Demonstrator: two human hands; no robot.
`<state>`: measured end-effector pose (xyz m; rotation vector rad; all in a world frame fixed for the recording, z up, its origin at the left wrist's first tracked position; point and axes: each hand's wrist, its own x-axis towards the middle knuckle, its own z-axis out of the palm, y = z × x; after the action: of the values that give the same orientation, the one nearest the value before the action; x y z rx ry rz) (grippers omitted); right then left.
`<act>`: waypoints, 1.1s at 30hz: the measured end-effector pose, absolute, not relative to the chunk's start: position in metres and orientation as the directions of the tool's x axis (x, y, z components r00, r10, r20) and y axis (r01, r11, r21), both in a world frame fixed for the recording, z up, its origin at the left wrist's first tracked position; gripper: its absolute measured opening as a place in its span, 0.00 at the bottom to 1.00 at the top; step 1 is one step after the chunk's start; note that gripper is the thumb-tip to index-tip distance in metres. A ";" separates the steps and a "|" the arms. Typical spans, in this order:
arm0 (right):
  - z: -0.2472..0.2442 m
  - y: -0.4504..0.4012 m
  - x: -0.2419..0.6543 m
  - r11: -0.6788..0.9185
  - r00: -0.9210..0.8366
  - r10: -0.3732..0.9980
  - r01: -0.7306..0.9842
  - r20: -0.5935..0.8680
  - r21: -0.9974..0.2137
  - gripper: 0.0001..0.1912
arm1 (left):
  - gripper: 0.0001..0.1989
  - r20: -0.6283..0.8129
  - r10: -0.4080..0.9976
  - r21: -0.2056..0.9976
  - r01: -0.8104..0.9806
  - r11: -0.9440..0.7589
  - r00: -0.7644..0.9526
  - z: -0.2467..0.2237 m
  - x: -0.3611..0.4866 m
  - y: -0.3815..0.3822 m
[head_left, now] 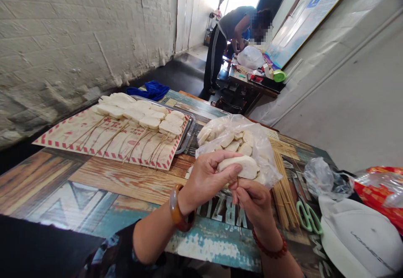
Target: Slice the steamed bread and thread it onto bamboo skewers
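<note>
My left hand [206, 179] grips a white oval slice of steamed bun [244, 168], its thumb across the near face. Just below the slice, my right hand [253, 200] pinches a thin wooden skewer [239, 223] whose lower end points down toward the table. Whether its tip has entered the slice is hidden by the fingers. Behind both hands lies a clear plastic bag [264, 143] with loose slices [232, 146] inside. At the left, skewered slices [150, 121] sit in rows, their sticks pointing toward me over a printed paper sheet [72, 137].
A metal tray [188, 135] lies under the sheet. To the right are bare skewers [281, 192], green-handled scissors [307, 217], a white cap [362, 236] and a red package [380, 194]. A blue cloth [149, 90] lies at the far edge. Another person [233, 30] bends over a cluttered table.
</note>
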<state>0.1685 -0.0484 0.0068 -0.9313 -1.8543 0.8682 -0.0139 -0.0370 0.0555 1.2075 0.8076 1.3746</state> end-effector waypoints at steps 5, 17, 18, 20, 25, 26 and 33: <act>0.008 -0.049 0.168 0.467 -0.343 0.865 0.280 0.366 -0.839 0.14 | 0.15 0.191 0.976 0.949 -0.273 -0.158 0.100 0.058 -0.012 -0.037; 0.014 -0.050 0.167 0.459 -0.326 0.875 0.317 0.359 -0.830 0.16 | 0.12 0.192 0.980 0.964 -0.197 -0.178 0.055 0.055 -0.009 -0.036; 0.014 -0.050 0.167 0.454 -0.324 0.877 0.315 0.355 -0.834 0.17 | 0.12 0.198 0.978 0.965 -0.190 -0.184 0.061 0.054 -0.009 -0.036; 0.016 -0.050 0.167 0.447 -0.319 0.879 0.295 0.353 -0.845 0.19 | 0.11 0.209 0.974 0.963 -0.192 -0.189 0.090 0.053 -0.007 -0.036; 0.016 -0.047 0.168 0.382 -0.323 0.901 0.266 0.291 -0.885 0.18 | 0.15 0.171 0.962 0.941 -0.324 -0.097 0.210 0.051 -0.006 -0.035; 0.015 -0.046 0.169 0.356 -0.326 0.908 0.264 0.265 -0.896 0.17 | 0.18 0.155 0.965 0.932 -0.356 -0.072 0.212 0.050 -0.006 -0.034; 0.008 -0.038 0.167 0.210 -0.316 0.937 0.179 0.146 -0.961 0.15 | 0.23 0.045 0.981 0.850 -0.524 0.063 0.191 0.038 -0.004 -0.022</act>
<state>0.1666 -0.0379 0.0076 -1.0610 -1.6732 1.1773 -0.0042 -0.0215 0.0377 0.8758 0.6641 1.2720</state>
